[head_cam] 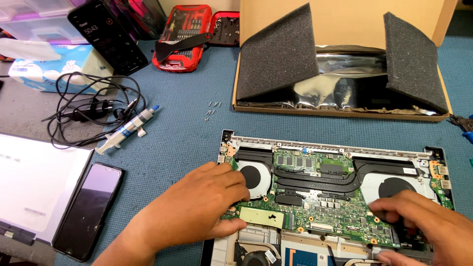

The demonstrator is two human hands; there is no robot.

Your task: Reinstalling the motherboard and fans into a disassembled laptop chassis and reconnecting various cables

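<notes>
A person's left hand (pixel 197 207) presses flat, fingers spread, on the left edge of a green laptop motherboard (pixel 320 207), which sits in an opened silver laptop chassis (pixel 236 143) on a blue mat (pixel 182 133). The right hand (pixel 423 221) rests curled on the board's right side, fingers bent; no tool visible in it. Nearby lie loose screws (pixel 211 112), a clear thermal-paste syringe (pixel 127 129), a black phone (pixel 88 212) and a cardboard box with grey foam (pixel 340 59).

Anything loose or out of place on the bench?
Yes: small loose screws lie scattered on the blue mat above the open laptop, in no tray. The syringe lies against the tangled charger cable.
</notes>
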